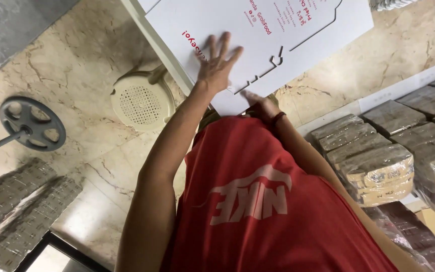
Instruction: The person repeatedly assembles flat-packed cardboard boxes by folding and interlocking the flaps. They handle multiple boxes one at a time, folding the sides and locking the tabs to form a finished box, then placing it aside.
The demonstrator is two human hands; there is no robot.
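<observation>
While the left hand [217, 63] lies flat, fingers spread open, on the white cardboard sheet [298, 45] at the near edge of the surface [162, 50], the right hand [260, 103] touches the sheet's near edge; whether its fingers grip I cannot tell; this looks like steadying the sheet; lifting or folding it would call for a firm hold on that edge.

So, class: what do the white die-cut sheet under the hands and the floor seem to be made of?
White sheet: probably matte paperboard, thin and flat, with clean die-cut slots and printed lettering. Floor: looks like polished marble or marble-look tile, beige with dark veins and a soft sheen.
</observation>
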